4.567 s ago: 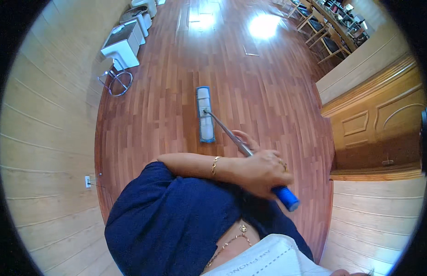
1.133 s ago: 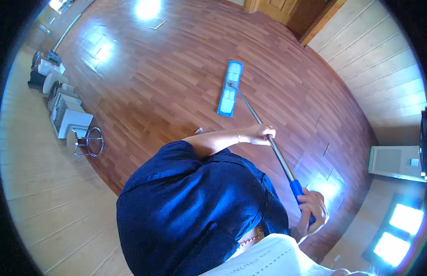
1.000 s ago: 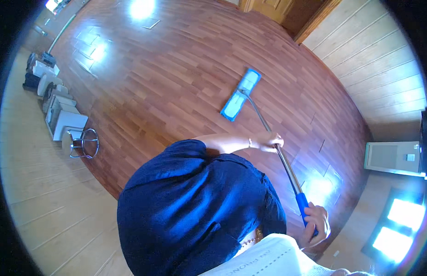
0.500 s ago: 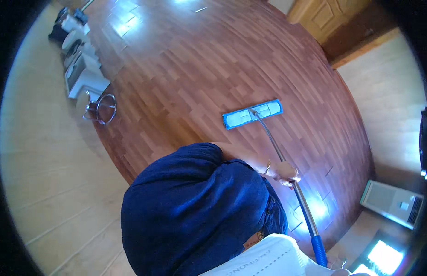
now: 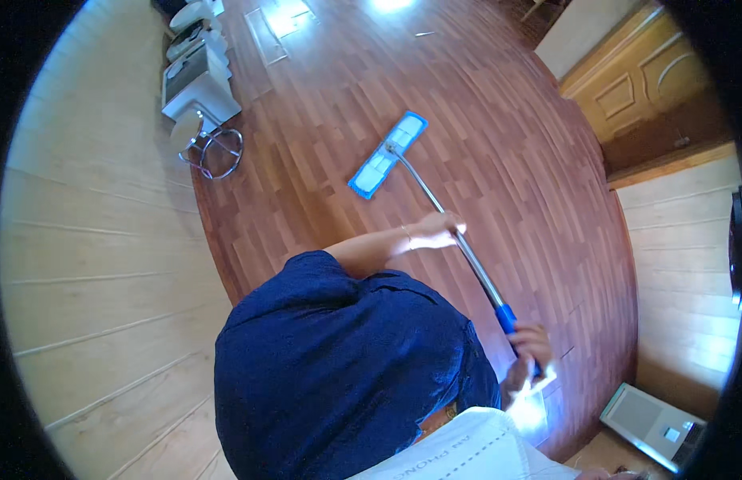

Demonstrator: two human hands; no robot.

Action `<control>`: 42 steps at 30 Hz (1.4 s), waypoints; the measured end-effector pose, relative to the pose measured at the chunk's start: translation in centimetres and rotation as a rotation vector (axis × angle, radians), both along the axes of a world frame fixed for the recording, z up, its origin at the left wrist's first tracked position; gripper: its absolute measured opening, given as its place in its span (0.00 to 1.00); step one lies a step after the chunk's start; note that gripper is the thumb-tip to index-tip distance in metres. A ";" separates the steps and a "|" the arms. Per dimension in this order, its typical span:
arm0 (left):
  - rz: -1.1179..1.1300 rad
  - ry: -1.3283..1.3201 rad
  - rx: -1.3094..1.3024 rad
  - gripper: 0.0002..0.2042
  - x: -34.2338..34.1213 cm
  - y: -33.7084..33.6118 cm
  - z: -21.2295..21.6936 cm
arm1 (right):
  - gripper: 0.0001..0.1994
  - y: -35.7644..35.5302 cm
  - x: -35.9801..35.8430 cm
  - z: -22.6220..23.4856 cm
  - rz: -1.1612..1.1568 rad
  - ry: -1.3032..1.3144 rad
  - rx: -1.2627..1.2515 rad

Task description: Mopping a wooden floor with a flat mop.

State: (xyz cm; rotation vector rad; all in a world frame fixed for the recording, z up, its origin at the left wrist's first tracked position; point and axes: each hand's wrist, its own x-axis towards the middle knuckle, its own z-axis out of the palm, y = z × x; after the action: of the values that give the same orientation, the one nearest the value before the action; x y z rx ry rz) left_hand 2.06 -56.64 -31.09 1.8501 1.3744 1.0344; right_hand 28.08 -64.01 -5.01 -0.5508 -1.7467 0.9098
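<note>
A flat mop [image 5: 377, 166] with a blue fringed pad and white top lies on the wood floor, slanted from lower left to upper right. Its metal pole [image 5: 480, 272] runs back toward me and ends in a blue handle grip [image 5: 506, 318]. My left hand [image 5: 436, 230], with a bracelet at the wrist, is closed around the middle of the pole. Farther down, my right hand [image 5: 532, 350] wraps round the blue grip, slightly blurred. Dark blue clothing covers my left arm and body, and a white cloth shows at the lower edge.
A chrome-framed round stool [image 5: 213, 152] and a white cabinet [image 5: 199, 90] stand along the left wall. On the right is a wooden door [image 5: 627, 92]. A white boxy appliance [image 5: 647, 422] sits at the lower right. A thin light-coloured object [image 5: 424, 34] lies far off on the floor.
The mop head has swung from nearly level to a steep slant, shifting left and farther away. My left hand moved forward and left with the pole. My right hand has come into clear view on the grip.
</note>
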 end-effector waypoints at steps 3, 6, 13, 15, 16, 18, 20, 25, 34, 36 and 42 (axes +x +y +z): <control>0.167 0.150 -0.003 0.07 -6.2 -2.0 -1.1 | 0.03 0.8 -4.4 -1.5 0.279 -0.160 -0.084; 0.317 0.142 0.053 0.09 -10.5 -4.2 -3.9 | 0.03 1.1 -7.8 -2.6 0.464 -0.320 -0.044; 0.598 0.156 -0.024 0.11 -15.4 -10.4 -4.8 | 0.03 1.3 -13.6 -2.1 0.735 -0.400 -0.008; 0.687 0.190 -0.027 0.11 -15.6 -12.8 -4.4 | 0.02 1.3 -14.6 -1.0 0.846 -0.451 0.020; 0.719 0.141 -0.047 0.10 -15.3 -14.0 -4.2 | 0.03 1.4 -14.9 -0.4 0.880 -0.436 0.033; 0.777 -0.029 -0.097 0.07 -14.1 -15.9 -2.5 | 0.03 1.5 -15.1 0.2 0.925 -0.382 0.020; 0.863 0.107 -0.090 0.07 -13.4 -18.2 -1.6 | 0.05 1.8 -15.7 1.2 0.983 -0.311 0.002; 0.910 0.240 -0.004 0.11 -12.5 -23.0 0.9 | 0.13 2.8 -17.1 1.0 1.170 -0.134 -0.115; 1.006 0.235 -0.119 0.16 -12.7 -30.5 0.6 | 0.11 -1.7 -18.7 -3.0 1.250 -0.157 -0.349; 1.058 0.276 -0.167 0.15 -11.8 -31.6 0.7 | 0.10 -2.8 -18.0 -3.1 1.239 -0.219 -0.379; 1.095 0.283 -0.140 0.15 -8.5 -31.2 -0.3 | 0.13 -4.5 -13.5 -1.2 1.196 -0.251 -0.318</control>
State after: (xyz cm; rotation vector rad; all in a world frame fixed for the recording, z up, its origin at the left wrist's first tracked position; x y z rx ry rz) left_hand -6.40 -87.82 -31.40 1.0834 2.6668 1.1024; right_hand 14.58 -68.50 -6.22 0.2972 -2.1468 2.0209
